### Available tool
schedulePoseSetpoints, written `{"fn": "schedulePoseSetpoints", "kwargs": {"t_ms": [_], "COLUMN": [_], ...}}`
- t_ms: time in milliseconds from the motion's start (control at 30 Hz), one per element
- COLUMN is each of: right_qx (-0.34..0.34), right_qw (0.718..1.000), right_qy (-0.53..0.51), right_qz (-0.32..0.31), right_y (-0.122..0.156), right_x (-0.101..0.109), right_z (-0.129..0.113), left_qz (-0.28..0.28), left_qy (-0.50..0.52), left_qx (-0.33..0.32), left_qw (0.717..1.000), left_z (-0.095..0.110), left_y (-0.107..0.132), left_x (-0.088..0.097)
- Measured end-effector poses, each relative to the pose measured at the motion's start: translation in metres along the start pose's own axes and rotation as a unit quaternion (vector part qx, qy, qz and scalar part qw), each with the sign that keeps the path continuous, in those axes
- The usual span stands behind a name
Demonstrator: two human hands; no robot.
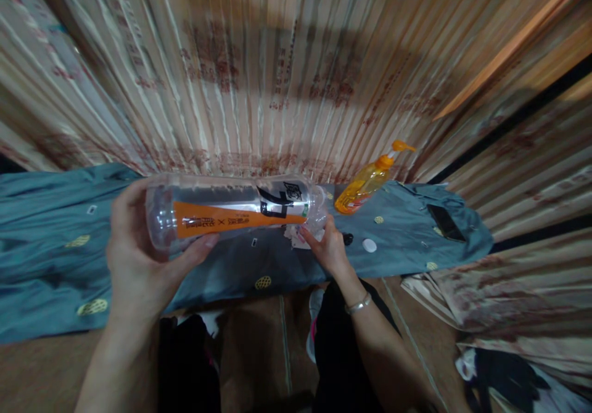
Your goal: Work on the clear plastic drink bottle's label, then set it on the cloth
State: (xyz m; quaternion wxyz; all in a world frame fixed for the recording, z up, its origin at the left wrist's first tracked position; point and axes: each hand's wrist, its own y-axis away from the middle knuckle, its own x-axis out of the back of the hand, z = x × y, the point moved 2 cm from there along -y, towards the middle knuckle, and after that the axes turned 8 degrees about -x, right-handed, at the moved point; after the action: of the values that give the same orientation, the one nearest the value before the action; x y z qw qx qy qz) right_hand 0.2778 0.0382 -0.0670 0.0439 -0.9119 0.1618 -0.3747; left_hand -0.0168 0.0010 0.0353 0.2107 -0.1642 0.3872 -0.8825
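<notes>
A large clear plastic bottle (pixel 222 206) with an orange and black label lies sideways in the air above the cloth-covered surface, its base to the left and its neck to the right. My left hand (pixel 148 249) wraps around the base end, thumb along the near side. At the neck, my right hand (pixel 327 243) grips with thumb and fingers; part of those fingers is hidden behind the bottle. Beneath the neck a pale crumpled piece (pixel 298 238) shows in part, and I cannot make out what it is.
An orange pump bottle (pixel 365 185) of yellow liquid stands tilted-looking to the right. Farther right lies a dark phone (pixel 445 222). A white round disc (pixel 369 245) and a small black object (pixel 348 238) rest on the teal cloth (pixel 222 277). A patterned curtain (pixel 277 80) hangs close behind.
</notes>
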Motion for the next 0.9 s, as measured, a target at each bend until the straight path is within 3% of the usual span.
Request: {"fn": "schedulePoseSetpoints", "kwargs": {"t_ms": [900], "right_qx": [0.012], "right_qw": [1.0], "right_qy": [-0.02], "right_qz": [-0.005], "right_y": [-0.0005], "right_x": [-0.0011], "right_z": [0.0012], "left_qz": [0.007], "left_qy": [-0.015], "left_qx": [-0.002], "left_qw": [1.0], "left_z": [0.0031], "left_y": [-0.0011], "left_x": [0.0001]}}
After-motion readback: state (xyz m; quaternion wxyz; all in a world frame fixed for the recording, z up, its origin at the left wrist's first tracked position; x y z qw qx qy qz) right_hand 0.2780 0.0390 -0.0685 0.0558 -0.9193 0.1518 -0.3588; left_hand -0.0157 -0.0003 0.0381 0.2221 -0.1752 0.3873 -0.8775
